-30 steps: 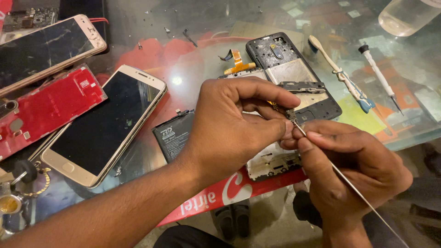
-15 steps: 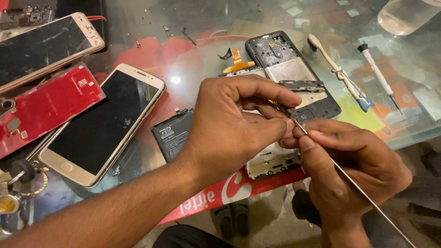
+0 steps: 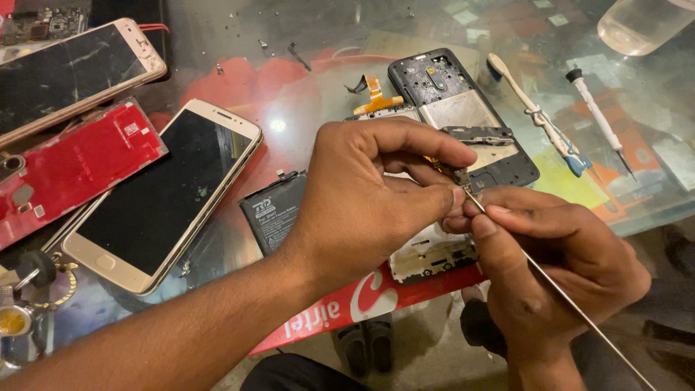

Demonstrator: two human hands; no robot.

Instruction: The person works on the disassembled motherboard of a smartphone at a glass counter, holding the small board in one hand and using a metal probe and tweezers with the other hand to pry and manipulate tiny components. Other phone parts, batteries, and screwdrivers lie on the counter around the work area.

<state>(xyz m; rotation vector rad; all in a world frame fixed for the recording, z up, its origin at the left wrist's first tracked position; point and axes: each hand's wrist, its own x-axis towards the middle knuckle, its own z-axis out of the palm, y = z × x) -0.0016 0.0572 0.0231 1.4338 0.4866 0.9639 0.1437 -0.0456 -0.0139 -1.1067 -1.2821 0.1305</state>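
Left hand (image 3: 362,210): we find its fingers pinched on a small dark component (image 3: 461,176), held just above the table edge.
Right hand (image 3: 557,268): fingers closed on thin metal tweezers (image 3: 579,311), tip at the component.
Nearby: opened black phone frame (image 3: 463,116), battery (image 3: 274,213), white circuit plate (image 3: 433,255) under the hands.
Surface: glass table (image 3: 304,80).
Count: we count two gold phones, one red frame (image 3: 72,170), one screwdriver (image 3: 599,119), one brush (image 3: 536,112).

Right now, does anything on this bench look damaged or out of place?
Yes. The black phone frame lies opened and gutted, a loose battery sits beside the left hand, and small debris is scattered across the glass table.
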